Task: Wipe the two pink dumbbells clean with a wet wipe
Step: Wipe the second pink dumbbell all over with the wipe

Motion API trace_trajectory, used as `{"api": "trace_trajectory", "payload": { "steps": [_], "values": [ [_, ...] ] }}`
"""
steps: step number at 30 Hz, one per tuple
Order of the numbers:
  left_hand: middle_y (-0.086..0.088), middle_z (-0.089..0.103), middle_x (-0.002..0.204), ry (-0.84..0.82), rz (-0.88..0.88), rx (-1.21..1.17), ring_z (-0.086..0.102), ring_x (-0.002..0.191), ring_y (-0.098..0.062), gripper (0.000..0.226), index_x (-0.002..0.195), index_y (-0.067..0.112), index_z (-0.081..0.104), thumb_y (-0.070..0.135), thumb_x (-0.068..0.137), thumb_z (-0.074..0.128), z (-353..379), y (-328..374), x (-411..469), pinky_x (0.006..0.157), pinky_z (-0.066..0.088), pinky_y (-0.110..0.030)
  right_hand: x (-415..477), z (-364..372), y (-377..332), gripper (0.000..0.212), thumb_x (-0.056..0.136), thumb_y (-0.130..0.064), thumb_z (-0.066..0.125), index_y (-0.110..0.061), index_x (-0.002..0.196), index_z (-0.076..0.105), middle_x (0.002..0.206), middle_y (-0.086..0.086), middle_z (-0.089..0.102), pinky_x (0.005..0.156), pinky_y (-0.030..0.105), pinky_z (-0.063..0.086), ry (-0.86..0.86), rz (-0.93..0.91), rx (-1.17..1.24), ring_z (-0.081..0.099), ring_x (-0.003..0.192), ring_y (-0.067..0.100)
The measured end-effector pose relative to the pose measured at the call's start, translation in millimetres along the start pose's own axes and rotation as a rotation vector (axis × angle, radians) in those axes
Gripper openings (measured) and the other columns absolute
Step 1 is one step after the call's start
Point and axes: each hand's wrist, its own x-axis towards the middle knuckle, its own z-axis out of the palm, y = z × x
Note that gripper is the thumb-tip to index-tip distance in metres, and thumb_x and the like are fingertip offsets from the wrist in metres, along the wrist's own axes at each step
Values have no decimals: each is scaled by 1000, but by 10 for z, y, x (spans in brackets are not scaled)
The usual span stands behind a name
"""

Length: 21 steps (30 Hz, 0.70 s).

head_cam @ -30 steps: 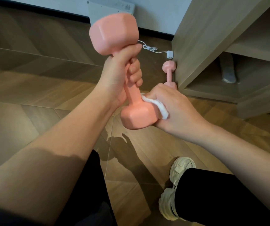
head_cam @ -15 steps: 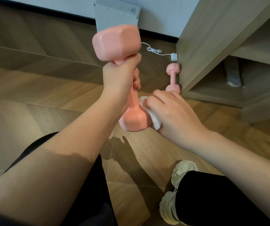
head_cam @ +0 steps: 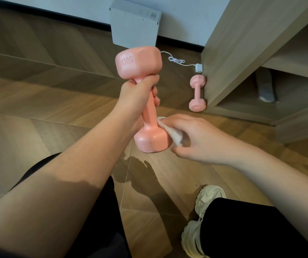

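Pink dumbbell [head_cam: 149, 116] held roughly upright in mid-air over the wood floor [head_cam: 37, 108]. Left hand [head_cam: 137, 97] is wrapped tight round the upper handle. Right hand [head_cam: 199, 138] pinches a white wet wipe [head_cam: 174, 135] against the side of the lower head, thumb below. 2nd pink dumbbell [head_cam: 198, 93] lies on the floor further back, touching or just beside the base of a wood-look shelf unit [head_cam: 242, 43]; can't tell which.

Floor is brown planks laid at angles, w/ dark skirting and a pale wall behind. A grey metal box [head_cam: 135, 28] sits against the wall, w/ a white cable & plug [head_cam: 177, 61] nr the unit.

Black trousers & a cream trainer [head_cam: 203, 211] are cut off at the bottom edge. Wipe is mostly hidden by fingers. Grey object [head_cam: 265, 88] under the shelf is unclear.

Upper head reads "1KG"; the embossing on the lower end face is unreadable.
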Motion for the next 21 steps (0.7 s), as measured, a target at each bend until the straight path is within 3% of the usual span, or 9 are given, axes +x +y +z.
{"api": "trace_trajectory", "payload": {
  "steps": [2, 4, 5, 7, 10, 12, 17, 19, 21],
  "values": [
    [-1, 50, 57, -14, 21, 29, 46, 48, -16, 10, 90, 10, 55, 15, 90, 64, -8, -2, 17, 53, 43, -28, -11, -72, -75, 20, 96, -20, 55, -22, 112, 67, 137, -6, 58, 108, 26, 39, -113, 32, 349, 48, 127, 1],
    [0, 51, 56, -38, 38, 56, 47, 48, -15, 9, 89, 11, 56, 15, 89, 64, -14, 4, 31, 53, 44, -28, -14, -72, -109, 30, 102, -27, 41, -34, 96, 69, 128, -1, 65, 94, 12, 45, -104, 124, 625, 54, 115, -8],
    [1, 51, 56, -52, 42, 66, 48, 49, -15, 9, 89, 11, 56, 15, 89, 64, -17, 3, 35, 53, 44, -27, -5, -60, -95, 32, 103, -27, 40, -37, 98, 70, 123, 3, 67, 88, 14, 48, -74, 174, 662, 58, 110, -5],
    [0, 51, 57, -76, 43, 65, 48, 49, -15, 10, 91, 10, 56, 15, 89, 64, -13, -4, 28, 54, 44, -27, 30, -49, -62, 30, 100, -17, 48, -29, 106, 74, 117, 4, 70, 87, 25, 53, -4, 262, 673, 62, 108, 8],
    [-1, 49, 56, -102, 19, 22, 46, 48, -16, 11, 93, 8, 55, 14, 90, 63, 25, -12, -3, 52, 43, -27, 55, -43, -4, 22, 87, -6, 69, -17, 104, 75, 102, -4, 76, 77, 22, 58, 81, 331, 745, 70, 95, 8],
    [-2, 48, 56, -118, 5, -19, 45, 47, -16, 10, 92, 8, 53, 13, 91, 62, 51, -6, -24, 53, 42, -28, 57, -30, 10, 18, 81, -12, 76, -18, 98, 75, 99, 3, 75, 79, 29, 59, 126, 353, 736, 71, 91, 14],
    [-2, 47, 56, -119, -1, -47, 44, 47, -16, 13, 91, 9, 51, 13, 91, 63, 96, -27, -63, 52, 41, -28, 87, 62, -73, 32, 70, -24, 86, -14, 94, 67, 77, -5, 73, 58, 19, 55, 296, 378, 688, 67, 69, 4],
    [-2, 48, 57, -133, -23, -55, 44, 46, -15, 13, 89, 10, 50, 14, 91, 63, 123, -51, -90, 49, 42, -24, 96, 104, -117, 39, 64, -33, 89, -19, 89, 64, 74, -6, 73, 63, 21, 54, 388, 392, 580, 67, 71, 5],
    [-2, 48, 58, -151, -54, -70, 45, 46, -15, 14, 90, 9, 50, 14, 91, 63, 141, -70, -109, 47, 43, -23, 101, 107, -125, 34, 67, -36, 86, -21, 90, 65, 74, -5, 73, 67, 21, 54, 374, 393, 545, 68, 73, 5]
  ]
}}
